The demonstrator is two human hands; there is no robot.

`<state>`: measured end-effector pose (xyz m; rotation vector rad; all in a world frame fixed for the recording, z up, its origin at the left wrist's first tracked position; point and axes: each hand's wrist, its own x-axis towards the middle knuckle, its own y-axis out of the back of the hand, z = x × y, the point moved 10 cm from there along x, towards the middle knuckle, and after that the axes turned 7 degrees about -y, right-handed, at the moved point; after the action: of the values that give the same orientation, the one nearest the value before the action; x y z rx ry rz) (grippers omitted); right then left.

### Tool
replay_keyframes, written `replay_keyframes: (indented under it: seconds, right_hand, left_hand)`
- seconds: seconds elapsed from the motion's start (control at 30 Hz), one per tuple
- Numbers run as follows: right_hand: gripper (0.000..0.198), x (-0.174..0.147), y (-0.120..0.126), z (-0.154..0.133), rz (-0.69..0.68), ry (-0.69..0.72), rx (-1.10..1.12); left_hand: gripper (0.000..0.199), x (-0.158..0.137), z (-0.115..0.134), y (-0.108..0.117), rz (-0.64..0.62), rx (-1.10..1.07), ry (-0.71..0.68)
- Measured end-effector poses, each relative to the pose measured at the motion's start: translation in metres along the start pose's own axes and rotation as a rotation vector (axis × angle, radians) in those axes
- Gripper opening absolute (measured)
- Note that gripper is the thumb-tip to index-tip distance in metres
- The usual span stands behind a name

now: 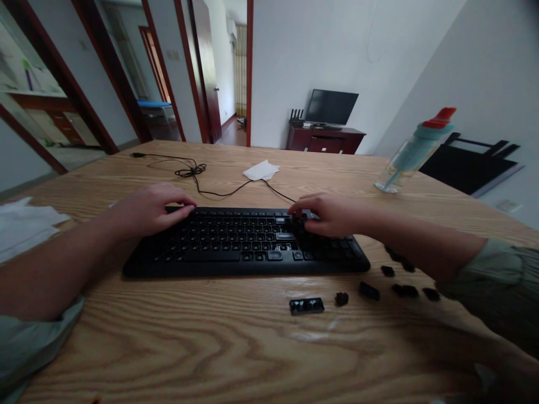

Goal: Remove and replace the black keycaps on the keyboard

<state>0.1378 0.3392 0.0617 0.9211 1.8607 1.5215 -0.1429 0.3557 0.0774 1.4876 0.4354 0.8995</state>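
Observation:
A black keyboard [219, 238] lies on the wooden table [202, 348] in front of me. Many of its keys look bare, without caps. My left hand [154, 209] rests at the keyboard's back left corner, thumb and fingers closed on its edge. Over the keys right of the middle, my right hand [326, 214] has its thumb and fingertips brought together in a pinch; what lies between them is too dark to make out. In front of the keyboard are a long black keycap [306, 306], a small keycap [341, 298] and another keycap [369, 290].
Several more dark keycaps [405, 290] lie under my right forearm. The keyboard's coiled cable [190, 169] runs behind it, past a folded white tissue [261, 170]. More tissues [29, 224] lie at the left. A clear bottle [410, 151] with a red-topped lid stands at the back right.

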Motion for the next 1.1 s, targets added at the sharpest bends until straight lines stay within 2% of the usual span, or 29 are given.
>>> replay_keyframes:
  seconds: [0.13, 0.23, 0.37, 0.6, 0.7, 0.77, 0.83, 0.97, 1.1]
  right_hand:
    - [0.022, 0.019, -0.005, 0.008, -0.131, -0.202, -0.097]
    - [0.019, 0.025, -0.011, 0.015, -0.184, -0.287, -0.039]
    - [0.019, 0.027, -0.015, 0.022, -0.207, -0.312, 0.036]
    - [0.019, 0.028, -0.014, 0.024, -0.190, -0.273, 0.072]
    - [0.019, 0.030, -0.015, 0.026, -0.172, -0.307, 0.042]
    - [0.018, 0.030, -0.015, 0.026, -0.168, -0.324, 0.033]
    - [0.016, 0.027, -0.011, 0.025, -0.153, -0.333, 0.041]
    - [0.016, 0.013, 0.004, 0.025, -0.072, -0.333, 0.071]
    - [0.019, -0.007, 0.030, 0.025, 0.093, -0.324, 0.104]
  left_hand:
    - [0.039, 0.000, 0.000, 0.002, 0.009, -0.007, 0.015]
    - [0.039, 0.000, -0.001, 0.000, 0.005, -0.016, 0.008]
    - [0.039, 0.000, 0.000, -0.004, -0.005, -0.040, -0.021]
    - [0.047, -0.004, -0.007, 0.008, 0.024, -0.010, 0.043]
    - [0.047, -0.011, -0.036, 0.017, 0.061, 0.008, 0.169]
    - [0.049, -0.022, -0.068, 0.019, 0.066, 0.017, 0.314]
    - [0.053, -0.032, -0.099, 0.012, 0.025, -0.020, 0.418]
    - [0.051, -0.039, -0.127, -0.007, -0.008, -0.106, 0.358]
    - [0.045, -0.037, -0.129, -0.002, 0.059, -0.085, 0.372]
